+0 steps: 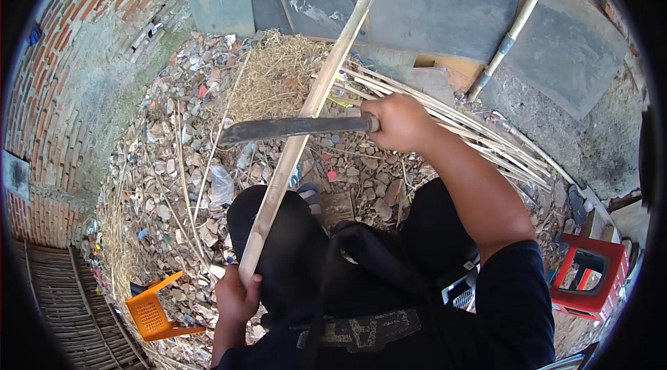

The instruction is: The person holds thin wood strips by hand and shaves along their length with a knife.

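My left hand is closed round the near end of a long split bamboo strip. The strip slants up and away past my knee, its far end reaching the top of the view. In my right hand is the handle of a machete, gripped in a fist. Its dark blade points left and lies across the bamboo at about mid-length, seeming to touch it. The blade tip extends beyond the strip's left side, over the rubble.
Rubble and straw cover the ground. A bundle of thin bamboo strips lies to the right, near a leaning pipe. An orange plastic chair is at lower left, a red crate at right. A brick wall rises on the left.
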### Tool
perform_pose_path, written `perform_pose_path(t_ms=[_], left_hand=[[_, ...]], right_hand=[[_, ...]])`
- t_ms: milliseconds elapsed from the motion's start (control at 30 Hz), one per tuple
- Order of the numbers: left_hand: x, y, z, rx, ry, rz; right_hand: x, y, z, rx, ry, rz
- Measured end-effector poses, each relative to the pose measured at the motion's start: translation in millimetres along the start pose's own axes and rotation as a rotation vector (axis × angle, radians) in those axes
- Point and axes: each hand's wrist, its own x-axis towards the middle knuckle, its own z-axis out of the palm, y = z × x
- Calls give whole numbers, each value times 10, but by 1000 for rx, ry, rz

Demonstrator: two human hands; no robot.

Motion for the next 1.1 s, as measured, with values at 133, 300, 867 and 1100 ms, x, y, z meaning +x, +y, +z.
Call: perform_pose_path(t_ms=[133,300,867,1100], left_hand=[[26,4,-42,-12,-18,5],[-15,7,-78,-78,-15,-38],[-111,33,-91,48,-32,-36],[-114,-115,-13,203,-6,36]], right_hand=[[-70,-400,-48,-166,-114,-168],[123,89,-72,0,-74,307],[1,239,-99,71,38,205],[-12,-123,-149,-43,-203,109]])
